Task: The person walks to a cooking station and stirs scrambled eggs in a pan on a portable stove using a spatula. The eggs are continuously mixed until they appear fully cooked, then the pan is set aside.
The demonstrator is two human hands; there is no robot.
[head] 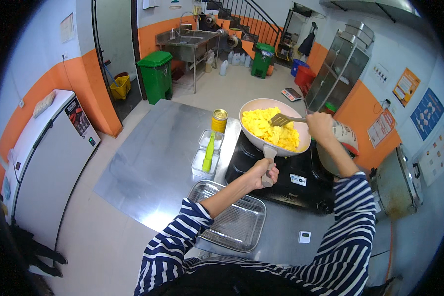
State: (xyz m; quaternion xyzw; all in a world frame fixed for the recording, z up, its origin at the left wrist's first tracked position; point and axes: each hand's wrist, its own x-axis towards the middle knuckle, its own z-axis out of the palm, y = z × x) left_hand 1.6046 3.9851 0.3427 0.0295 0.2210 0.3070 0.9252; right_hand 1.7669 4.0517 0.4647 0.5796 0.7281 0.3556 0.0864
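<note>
My left hand (pixel 263 173) is wrapped around the handle of a light-coloured frying pan (pixel 303 138), which is raised and tilted above a black gas stove (pixel 281 188). Yellow scrambled eggs (pixel 272 127) fill much of the pan. In my right hand (pixel 320 125) is a slotted spatula (pixel 280 119), its blade resting at the top of the eggs. To the left of the pan stand a yellow tin can (pixel 219 120) and two clear containers of white contents (pixel 199 162), with a lime-green utensil (pixel 208 151) lying across them.
A metal basket tray (pixel 240 238) sits at the front of the steel table (pixel 144 155), with a small white timer (pixel 304 236) to its right. Beyond the stove are a printed sack (pixel 345 135) and a large metal pot (pixel 396 185). A white freezer (pixel 55 159) stands at far left.
</note>
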